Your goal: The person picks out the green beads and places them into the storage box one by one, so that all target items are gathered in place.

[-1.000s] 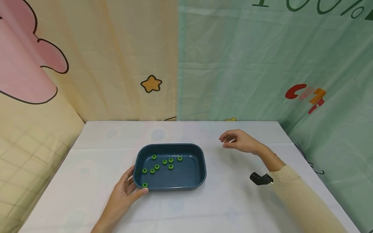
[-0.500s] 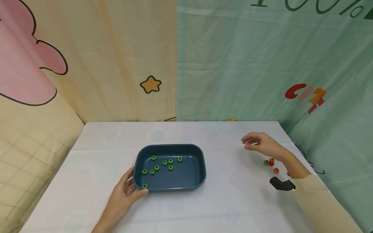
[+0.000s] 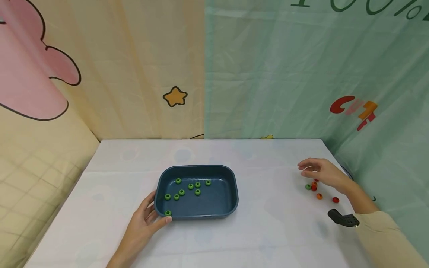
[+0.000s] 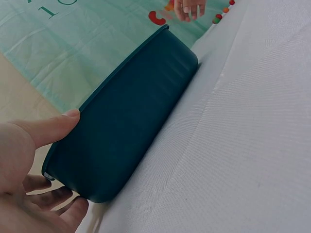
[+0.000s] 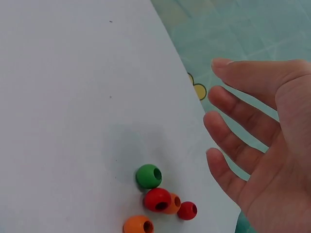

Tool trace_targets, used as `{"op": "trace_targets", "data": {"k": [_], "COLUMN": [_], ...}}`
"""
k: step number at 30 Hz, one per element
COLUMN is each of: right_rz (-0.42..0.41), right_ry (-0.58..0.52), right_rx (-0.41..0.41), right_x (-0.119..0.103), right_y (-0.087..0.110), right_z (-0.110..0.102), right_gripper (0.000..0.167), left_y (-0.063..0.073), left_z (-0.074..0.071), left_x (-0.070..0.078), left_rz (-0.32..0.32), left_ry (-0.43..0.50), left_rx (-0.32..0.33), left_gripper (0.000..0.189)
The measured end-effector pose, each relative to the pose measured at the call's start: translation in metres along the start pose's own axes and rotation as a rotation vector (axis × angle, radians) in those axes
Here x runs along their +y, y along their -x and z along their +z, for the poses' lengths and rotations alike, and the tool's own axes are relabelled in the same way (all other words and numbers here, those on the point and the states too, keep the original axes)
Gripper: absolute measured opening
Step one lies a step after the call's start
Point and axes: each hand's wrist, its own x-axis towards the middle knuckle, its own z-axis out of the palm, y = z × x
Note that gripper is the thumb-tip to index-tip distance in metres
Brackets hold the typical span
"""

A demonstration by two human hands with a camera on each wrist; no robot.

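Observation:
A dark blue rectangular tray [image 3: 214, 203] sits on the table with several green beads [image 3: 197, 192] scattered inside. My left hand [image 3: 140, 225] grips its near left corner; in the left wrist view the thumb lies on the tray's wall [image 4: 131, 111] by the rim, the other fingers round the end. Over at the right, my right hand [image 3: 323, 173] hovers with loosely bent fingers, holding nothing. Below it lie loose beads: a green bead [image 5: 148, 176], a red bead [image 5: 157, 199] against an orange one, a smaller-looking red bead [image 5: 187, 210], another orange bead [image 5: 138, 224], and a red bead [image 3: 335, 200] farther right.
A white cloth covers the table [image 3: 261, 238]. Its right edge runs close beyond the loose beads. Curtains, one cream and one green [image 3: 268, 74], hang behind and at the sides. A black device [image 3: 343, 218] sticks out from my right wrist.
My right hand has moved right, from beside the tray to over the loose beads, which have come into view from behind the arm. My left hand and the tray stay in place.

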Motion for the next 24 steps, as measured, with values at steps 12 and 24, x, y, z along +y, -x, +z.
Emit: {"op": "trace_targets", "data": {"k": [12,24], "right_rz": [0.049,0.101], "right_ry": [-0.023,-0.002], "right_rx": [0.014,0.027], "right_x": [0.031,0.049], "right_y": [0.020,0.028], "right_z": [-0.003,0.007], "right_gripper": [0.041,0.042], "left_y": [-0.002,0.000], "left_z": [0.003,0.002], "left_x": [-0.002,-0.002], "left_rz": [0.042,0.035], "left_ry": [0.002,0.005], "left_rx": [0.004,0.008], "left_gripper": [0.096,0.097]}}
